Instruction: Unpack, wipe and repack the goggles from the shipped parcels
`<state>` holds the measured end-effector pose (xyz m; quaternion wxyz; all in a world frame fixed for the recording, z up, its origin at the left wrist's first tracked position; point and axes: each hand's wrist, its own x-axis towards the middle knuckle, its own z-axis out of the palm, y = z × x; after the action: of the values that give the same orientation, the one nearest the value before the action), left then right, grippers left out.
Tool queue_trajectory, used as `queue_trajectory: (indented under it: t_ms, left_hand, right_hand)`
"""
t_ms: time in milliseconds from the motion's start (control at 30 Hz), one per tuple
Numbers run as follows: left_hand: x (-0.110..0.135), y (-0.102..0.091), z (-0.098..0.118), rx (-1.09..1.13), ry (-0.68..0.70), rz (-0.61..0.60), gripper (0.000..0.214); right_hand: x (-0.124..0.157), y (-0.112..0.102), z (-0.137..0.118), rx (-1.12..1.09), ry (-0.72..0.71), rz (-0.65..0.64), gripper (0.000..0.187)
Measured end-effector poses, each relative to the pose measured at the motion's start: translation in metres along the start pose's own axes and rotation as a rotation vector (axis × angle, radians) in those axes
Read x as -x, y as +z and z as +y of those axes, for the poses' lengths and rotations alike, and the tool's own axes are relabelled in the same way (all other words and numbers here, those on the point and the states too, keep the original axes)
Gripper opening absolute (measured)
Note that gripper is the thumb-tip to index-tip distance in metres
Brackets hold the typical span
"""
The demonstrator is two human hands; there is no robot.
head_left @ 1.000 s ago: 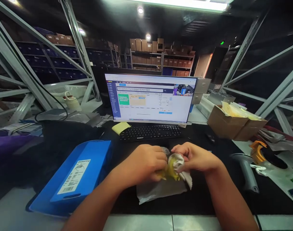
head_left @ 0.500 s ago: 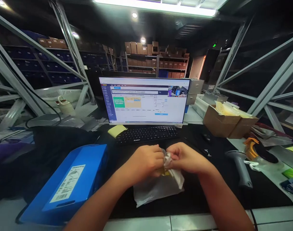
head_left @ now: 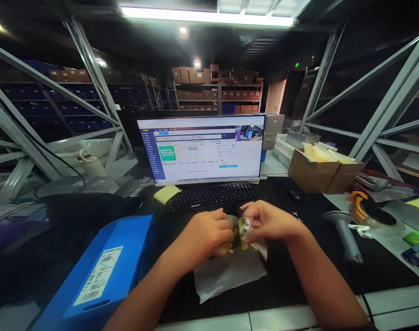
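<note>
My left hand (head_left: 202, 232) and my right hand (head_left: 269, 220) meet over the black desk mat (head_left: 299, 271), both closed on a small yellow item (head_left: 243, 227) wrapped in clear film. A white cloth (head_left: 261, 248) hangs below my right hand. Under both hands lies a grey plastic bag (head_left: 226, 276), flat on the mat. A black keyboard (head_left: 209, 195) lies just beyond my fingers, with a lit monitor (head_left: 201, 149) behind it.
A blue box with a white label (head_left: 102, 271) sits at my left. A grey barcode scanner (head_left: 343, 232) and a tape dispenser (head_left: 363, 211) lie to the right, with open cardboard boxes (head_left: 319, 170) behind. Metal shelving with cartons fills the background.
My hands have kept working the yellow item, which shows more between my fingers than half a second ago. The view has tilted up slightly, so everything sits lower and left.
</note>
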<state>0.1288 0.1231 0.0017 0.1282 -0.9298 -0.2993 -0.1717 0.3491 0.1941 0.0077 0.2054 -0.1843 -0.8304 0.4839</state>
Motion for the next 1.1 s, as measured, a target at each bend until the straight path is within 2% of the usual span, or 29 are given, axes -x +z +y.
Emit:
queue_trajectory:
  t_ms: [67,133,267,367,467,533,667,767,867,933,1033,1100]
  left_hand:
    - [-0.001,0.007,-0.001,-0.014,0.041,-0.004,0.009]
    - [-0.002,0.01,-0.001,-0.026,0.049,0.031,0.008]
    - [-0.004,0.001,0.001,-0.037,-0.014,0.121,0.006]
    - [-0.005,-0.01,0.004,-0.059,-0.038,0.258,0.001]
    - [-0.006,-0.012,0.007,-0.058,-0.083,0.391,0.004]
    - [-0.006,-0.009,0.009,-0.06,-0.171,0.452,0.006]
    - [-0.007,0.003,0.013,-0.143,-0.363,0.49,0.009]
    - [-0.009,0.01,0.018,-0.206,-0.458,0.522,0.012]
    - [-0.009,0.013,0.024,-0.255,-0.522,0.58,0.014]
    - [-0.008,0.015,0.025,-0.277,-0.551,0.588,0.017]
    - [-0.008,0.018,0.025,-0.261,-0.575,0.6,0.02]
    - [-0.01,0.022,0.025,-0.258,-0.549,0.644,0.021]
  right_hand:
    - [-0.003,0.014,-0.002,0.099,0.038,0.037,0.051]
    - [-0.004,0.018,-0.004,0.044,0.071,0.064,0.048]
    - [0.001,-0.003,0.0,-0.305,0.083,0.017,0.047]
    - [0.006,-0.02,0.006,-0.461,0.05,0.118,0.035]
    - [0.0,-0.019,0.011,-0.629,0.033,0.318,0.033]
    - [-0.011,-0.006,0.011,-0.747,-0.006,0.535,0.036]
    - [-0.036,0.034,0.01,-0.883,-0.176,0.982,0.037]
    - [-0.044,0.067,0.01,-0.825,-0.217,1.156,0.034]
    - [-0.043,0.095,0.013,-0.634,-0.142,1.125,0.031]
    - [-0.042,0.105,0.015,-0.49,-0.119,1.093,0.025]
    - [-0.043,0.104,0.016,-0.417,-0.099,1.06,0.024]
    - [-0.043,0.094,0.012,-0.518,-0.082,1.017,0.028]
